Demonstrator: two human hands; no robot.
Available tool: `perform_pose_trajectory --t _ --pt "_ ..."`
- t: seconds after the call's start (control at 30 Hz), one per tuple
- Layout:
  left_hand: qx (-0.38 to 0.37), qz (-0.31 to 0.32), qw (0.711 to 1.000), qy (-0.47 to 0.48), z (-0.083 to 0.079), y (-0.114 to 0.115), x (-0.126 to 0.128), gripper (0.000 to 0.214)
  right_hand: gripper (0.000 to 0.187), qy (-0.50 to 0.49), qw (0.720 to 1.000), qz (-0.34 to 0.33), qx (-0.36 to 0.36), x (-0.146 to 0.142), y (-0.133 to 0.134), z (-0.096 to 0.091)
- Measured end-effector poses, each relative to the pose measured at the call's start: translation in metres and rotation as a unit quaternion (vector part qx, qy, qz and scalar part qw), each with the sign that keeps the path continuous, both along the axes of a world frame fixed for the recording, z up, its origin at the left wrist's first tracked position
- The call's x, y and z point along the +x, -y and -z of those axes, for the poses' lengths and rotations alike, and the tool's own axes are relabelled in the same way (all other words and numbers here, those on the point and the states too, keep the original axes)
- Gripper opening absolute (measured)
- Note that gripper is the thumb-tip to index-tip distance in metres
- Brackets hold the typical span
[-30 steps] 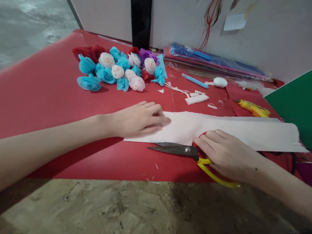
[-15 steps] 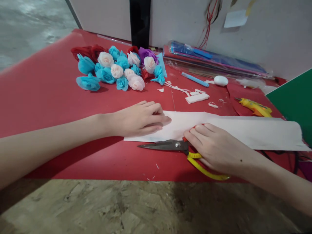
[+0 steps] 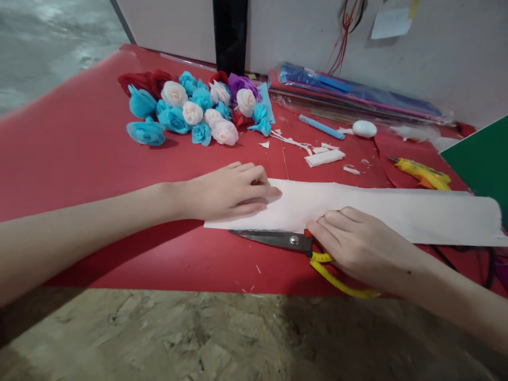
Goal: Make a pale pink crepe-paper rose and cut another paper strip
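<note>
A long strip of folded white paper (image 3: 369, 203) stretches across the red table. On its left end lies my left hand (image 3: 234, 190), palm down, its fingers apart and slightly bent, pressing on the paper. Closed around a handle of the scissors (image 3: 278, 239) is my right hand (image 3: 353, 238), its knuckles resting over the paper's near edge. The dark blades are together or nearly so, pointing left along that edge. One yellow handle loop shows below my right hand; the other is mostly hidden by the fingers.
Crepe paper flowers (image 3: 192, 114) in blue, white, red and purple lie at the back left. Behind the strip are a blue pen (image 3: 321, 127), white paper scraps (image 3: 325, 157), a white egg-shaped object (image 3: 364, 128) and a yellow glue gun (image 3: 423, 172). Plastic-wrapped sheets (image 3: 357, 92) lie along the wall.
The scissors have turned slightly, their tips rising toward the paper's near edge while my right hand has shifted a little down and right. My left hand stays in place on the paper.
</note>
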State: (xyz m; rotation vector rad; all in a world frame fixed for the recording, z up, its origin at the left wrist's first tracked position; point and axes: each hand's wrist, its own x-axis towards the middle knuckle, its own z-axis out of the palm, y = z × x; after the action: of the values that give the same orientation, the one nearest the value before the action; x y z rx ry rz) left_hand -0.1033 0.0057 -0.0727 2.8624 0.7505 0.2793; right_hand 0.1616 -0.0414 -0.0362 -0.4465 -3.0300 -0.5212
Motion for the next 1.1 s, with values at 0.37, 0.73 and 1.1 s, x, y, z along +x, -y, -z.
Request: perform_pose_trajectory --t 0.37,0.73,1.1 --pt "0.019 0.028 0.999 0.008 0.000 -0.003 0.000 0.035 0.026 0.035 0.998 0.046 0.005 -0.009 0.010 0.000" --pt "0.022 0.030 0.999 0.018 0.003 -0.005 0.000 0.038 0.025 0.018 1.000 0.017 -0.001 -0.021 0.001 0.002" --pt "0.017 0.022 1.000 0.011 0.001 -0.004 -0.001 0.037 0.026 0.017 0.999 0.021 0.018 -0.018 0.009 -0.001"
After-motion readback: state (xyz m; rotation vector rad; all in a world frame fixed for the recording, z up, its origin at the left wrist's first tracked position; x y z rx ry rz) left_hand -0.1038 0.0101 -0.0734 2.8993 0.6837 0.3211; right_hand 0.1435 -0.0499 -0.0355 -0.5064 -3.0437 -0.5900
